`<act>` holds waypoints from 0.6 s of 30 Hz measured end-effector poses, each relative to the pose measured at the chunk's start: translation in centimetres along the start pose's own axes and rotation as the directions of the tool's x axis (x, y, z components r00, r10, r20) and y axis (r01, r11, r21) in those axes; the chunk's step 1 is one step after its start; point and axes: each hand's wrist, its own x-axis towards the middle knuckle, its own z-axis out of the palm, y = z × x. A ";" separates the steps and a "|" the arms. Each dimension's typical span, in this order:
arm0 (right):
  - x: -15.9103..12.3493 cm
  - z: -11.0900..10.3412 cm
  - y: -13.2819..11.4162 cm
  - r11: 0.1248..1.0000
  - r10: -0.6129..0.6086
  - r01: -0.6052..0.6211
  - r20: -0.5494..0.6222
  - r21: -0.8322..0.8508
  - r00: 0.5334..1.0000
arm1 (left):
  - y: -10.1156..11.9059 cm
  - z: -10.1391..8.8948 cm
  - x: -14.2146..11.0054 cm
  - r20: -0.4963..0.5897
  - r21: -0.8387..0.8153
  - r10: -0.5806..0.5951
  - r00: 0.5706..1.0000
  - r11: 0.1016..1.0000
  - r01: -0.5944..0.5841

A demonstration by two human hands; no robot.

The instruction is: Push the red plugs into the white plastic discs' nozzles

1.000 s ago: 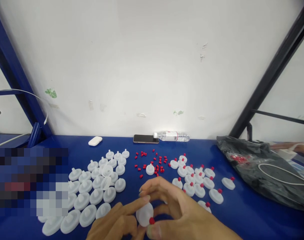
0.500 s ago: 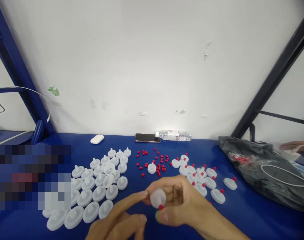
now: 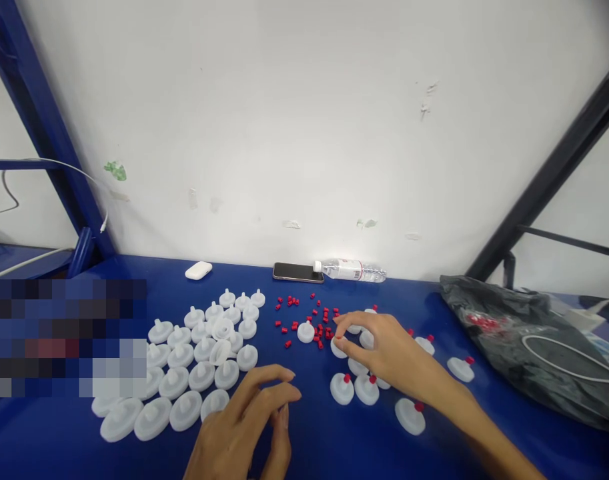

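My right hand (image 3: pixel 367 337) is over the right group, its thumb and index finger closed at a white plastic disc with a nozzle (image 3: pixel 339 349). A bit of red shows at the fingertips; the fingers partly hide the disc. Around and below that hand lie similar white discs with red caps on their nozzles, such as one capped disc (image 3: pixel 342 390). My left hand (image 3: pixel 247 423) hovers near the front edge, fingers curved and apart, holding nothing. Beside it are many uncapped white discs (image 3: pixel 184 410). Loose red caps (image 3: pixel 325 320) lie scattered mid-table around one white disc (image 3: pixel 305 333).
Along the wall lie a white earbud case (image 3: pixel 199 270), a phone (image 3: pixel 298 273) and a water bottle (image 3: pixel 351 270). A dark plastic bag (image 3: pixel 514 360) with a packet of red caps (image 3: pixel 487 323) and a white cable is at the right. Blue frame posts (image 3: pixel 54 127) flank the table.
My right hand has moved right and away from me with the capped disc, from beside the left hand to the capped group. My left hand stays near the front, its fingers now lower.
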 end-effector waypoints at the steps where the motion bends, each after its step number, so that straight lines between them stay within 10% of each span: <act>1: -0.2 -0.1 0.1 0.999 -0.003 0.003 0.019 -0.032 1.000 | 0.0 0.0 0.1 0.004 0.002 -0.001 1.000 1.000 0.001; 18: 3.3 0.8 -4.1 0.945 -0.278 0.273 0.000 -0.180 0.961 | -0.4 -0.3 0.1 -0.017 0.063 -0.039 0.999 0.997 0.040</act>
